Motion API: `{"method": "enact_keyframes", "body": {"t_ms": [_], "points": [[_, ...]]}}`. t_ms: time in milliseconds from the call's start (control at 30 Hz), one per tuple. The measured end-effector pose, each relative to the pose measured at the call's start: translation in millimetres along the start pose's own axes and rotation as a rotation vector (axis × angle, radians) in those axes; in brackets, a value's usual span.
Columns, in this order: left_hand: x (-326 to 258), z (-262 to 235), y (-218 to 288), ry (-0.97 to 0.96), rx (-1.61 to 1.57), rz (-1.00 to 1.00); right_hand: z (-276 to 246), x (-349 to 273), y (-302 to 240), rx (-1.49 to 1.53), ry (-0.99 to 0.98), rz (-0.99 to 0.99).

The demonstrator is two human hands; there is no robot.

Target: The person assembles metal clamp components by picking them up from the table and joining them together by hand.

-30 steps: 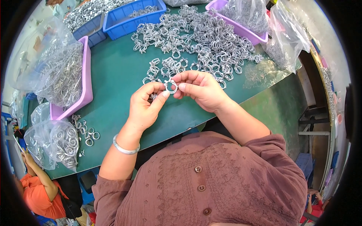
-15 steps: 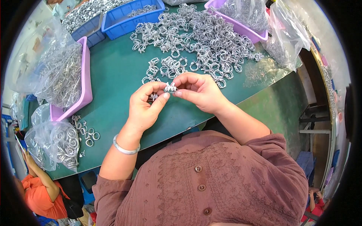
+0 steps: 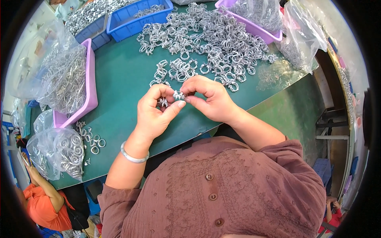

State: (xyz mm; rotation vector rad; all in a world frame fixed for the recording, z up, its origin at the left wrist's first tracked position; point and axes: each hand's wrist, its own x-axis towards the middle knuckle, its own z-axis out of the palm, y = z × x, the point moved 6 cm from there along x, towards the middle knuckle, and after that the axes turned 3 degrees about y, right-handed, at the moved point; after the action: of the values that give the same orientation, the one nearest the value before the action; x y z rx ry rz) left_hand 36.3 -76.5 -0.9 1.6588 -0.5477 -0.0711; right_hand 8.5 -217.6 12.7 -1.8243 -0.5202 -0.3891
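Observation:
Between the fingertips of both hands is a small silver metal ring (image 3: 178, 95) with an ornate, bow-like top. My left hand (image 3: 154, 109) pinches it from one side, thumb and forefinger closed on it. A second silver piece (image 3: 162, 102) shows in the curl of the left fingers. From the other side, my right hand (image 3: 210, 99) grips the ring with thumb and forefinger. Just beyond the hands, several loose silver rings (image 3: 181, 70) lie on the green tabletop (image 3: 119, 71), in front of a large heap of similar rings (image 3: 222, 37).
Blue bins (image 3: 139, 18) of metal parts stand at the back. Purple trays with bagged parts sit at left (image 3: 92, 87) and back right (image 3: 270, 37). A clear bag of spiral pieces (image 3: 71, 152) lies near left, beside loose rings (image 3: 96, 143). A person in orange (image 3: 43, 206) sits lower left.
The ring has tipped between my fingertips, its ornate top now facing more toward me. My left thumb has shifted slightly down, and more of the second piece in the left hand shows.

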Motion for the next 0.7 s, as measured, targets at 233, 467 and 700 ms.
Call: {"method": "enact_keyframes", "body": {"t_ms": [233,467,700], "points": [[0,1,2,0.005,0.028,0.028,1,1,-3,-0.036,-0.043,-0.045],[0,1,-2,-0.020,-0.074,0.051,6,-5,23,0.654,0.020,0.418],[0,4,-2,-0.049,-0.167,0.027,3,-6,20,0.668,0.038,0.400]]}}
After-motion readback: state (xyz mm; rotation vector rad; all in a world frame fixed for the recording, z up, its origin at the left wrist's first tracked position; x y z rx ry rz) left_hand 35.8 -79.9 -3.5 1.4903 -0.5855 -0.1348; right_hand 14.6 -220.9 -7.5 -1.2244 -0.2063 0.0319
